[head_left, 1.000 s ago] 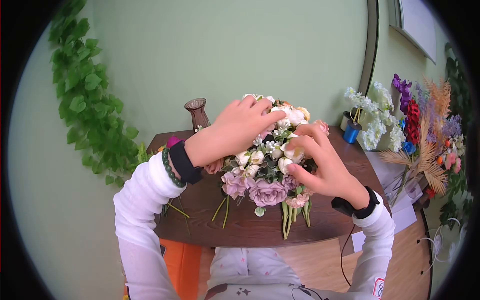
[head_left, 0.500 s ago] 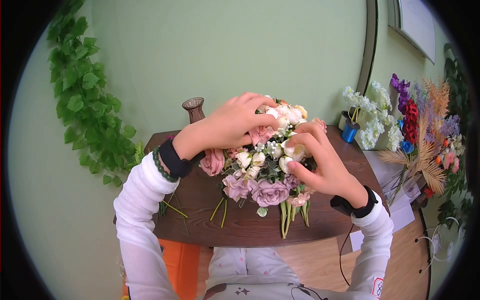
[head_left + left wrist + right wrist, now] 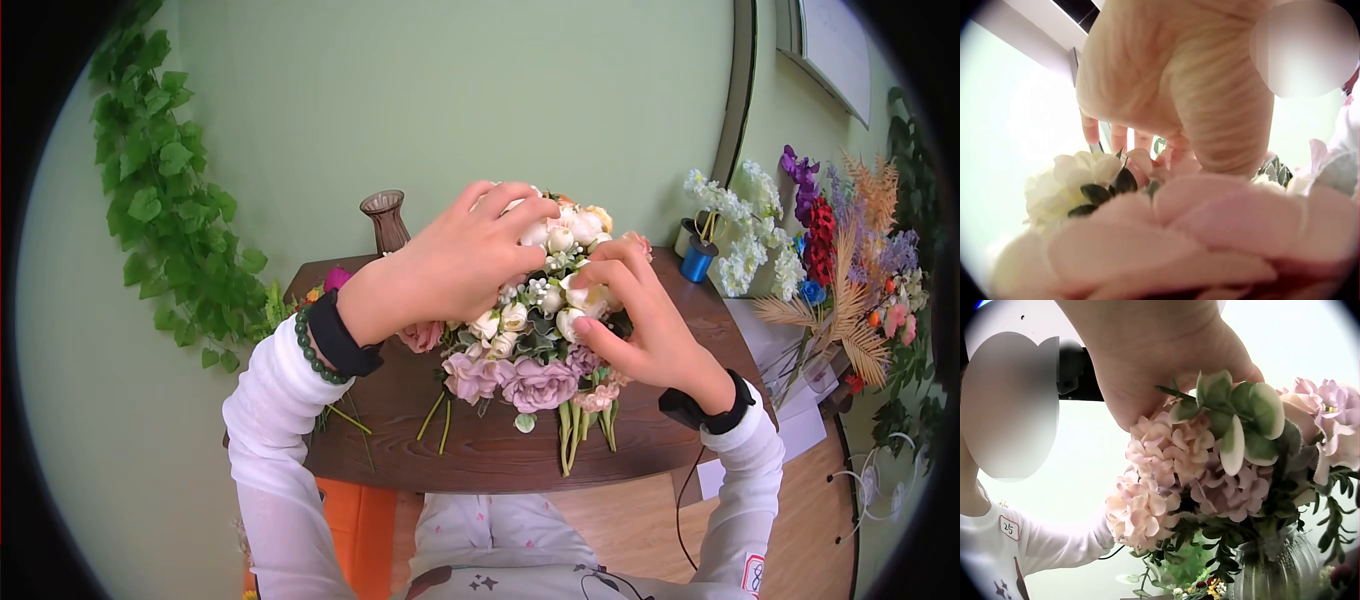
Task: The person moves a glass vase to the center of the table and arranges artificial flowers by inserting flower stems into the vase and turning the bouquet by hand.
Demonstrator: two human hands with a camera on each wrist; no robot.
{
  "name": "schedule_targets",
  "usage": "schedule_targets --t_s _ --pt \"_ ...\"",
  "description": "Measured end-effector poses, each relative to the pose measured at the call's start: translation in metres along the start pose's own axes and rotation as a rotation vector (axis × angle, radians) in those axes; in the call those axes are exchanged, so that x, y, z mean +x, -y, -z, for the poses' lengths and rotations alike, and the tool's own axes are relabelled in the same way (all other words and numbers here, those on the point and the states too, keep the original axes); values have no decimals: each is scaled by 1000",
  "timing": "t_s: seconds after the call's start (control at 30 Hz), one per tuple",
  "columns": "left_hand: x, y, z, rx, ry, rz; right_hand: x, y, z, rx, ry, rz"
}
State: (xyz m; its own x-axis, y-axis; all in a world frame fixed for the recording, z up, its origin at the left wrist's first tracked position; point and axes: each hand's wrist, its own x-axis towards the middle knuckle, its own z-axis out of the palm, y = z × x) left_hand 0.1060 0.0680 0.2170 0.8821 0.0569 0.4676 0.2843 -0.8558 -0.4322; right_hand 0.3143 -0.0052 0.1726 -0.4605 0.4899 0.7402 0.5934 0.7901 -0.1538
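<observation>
A full bouquet of artificial flowers [image 3: 540, 385], with mauve, pink and white blooms, stands on the dark wooden table [image 3: 400, 460]. In the right wrist view a ribbed clear glass vase [image 3: 1272, 572] is beneath it. My left hand [image 3: 450, 265] spreads over the bouquet's upper left, fingers bent among white blooms. A large pink bloom [image 3: 1210, 231] fills the foreground of the left wrist view and hides the fingertips. On the right side, my right hand [image 3: 655, 335] curls thumb and fingers about a white rose [image 3: 588, 298]. Pale pink hydrangea [image 3: 1169, 447] hangs below that wrist.
An empty brown glass vase [image 3: 387, 222] stands at the back left. Loose green stems [image 3: 350, 420] lie on the left part of the table. At the right are a blue spool [image 3: 699, 262], white blossom sprays [image 3: 745, 235] and more colourful flowers [image 3: 825, 245].
My left hand has shifted slightly left and resettled over the white blooms, its fingers changing their bend. The right hand stays nearly where it was.
</observation>
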Motion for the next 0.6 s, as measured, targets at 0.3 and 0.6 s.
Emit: schedule_targets --t_s 0.3,0.6 --pt "-10 10 6 -231 54 145 2 -1 1 11 24 -39" --pt "-58 0 18 -594 -334 600 -2 -6 -1 102 -42 -102"
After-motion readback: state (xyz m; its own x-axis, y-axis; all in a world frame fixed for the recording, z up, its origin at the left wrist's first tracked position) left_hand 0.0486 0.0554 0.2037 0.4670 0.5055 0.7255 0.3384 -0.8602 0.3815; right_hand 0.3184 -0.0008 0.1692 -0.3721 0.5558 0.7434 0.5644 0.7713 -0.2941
